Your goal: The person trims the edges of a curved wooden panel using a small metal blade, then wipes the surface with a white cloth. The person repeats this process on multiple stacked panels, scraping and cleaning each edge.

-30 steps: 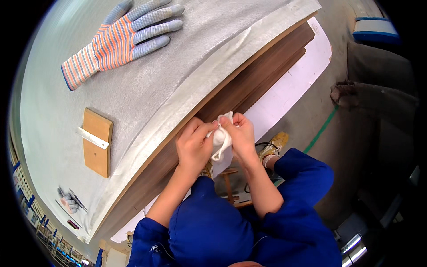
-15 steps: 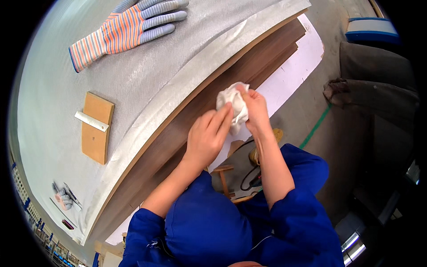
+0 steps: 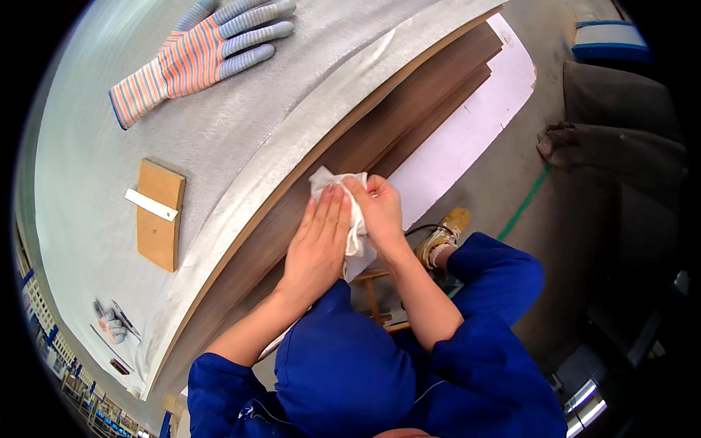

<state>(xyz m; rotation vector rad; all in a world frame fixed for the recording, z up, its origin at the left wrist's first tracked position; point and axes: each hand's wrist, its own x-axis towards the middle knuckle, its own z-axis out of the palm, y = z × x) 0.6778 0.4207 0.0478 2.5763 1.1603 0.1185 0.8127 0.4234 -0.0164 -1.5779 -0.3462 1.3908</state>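
The crumpled white cloth [image 3: 355,228] has shifted leftward. At frame centre, the straight-fingered left hand [image 3: 318,247] lies flat against it; the right hand [image 3: 382,213] pinches its edge. A grey fabric-covered tabletop edge [image 3: 343,102] runs diagonally beside brown wood-grained boards [image 3: 409,102]; grey floor [image 3: 483,191] spreads right.

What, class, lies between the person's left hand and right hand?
In the head view, a crumpled white cloth lies between the left hand and the right hand, touching both.
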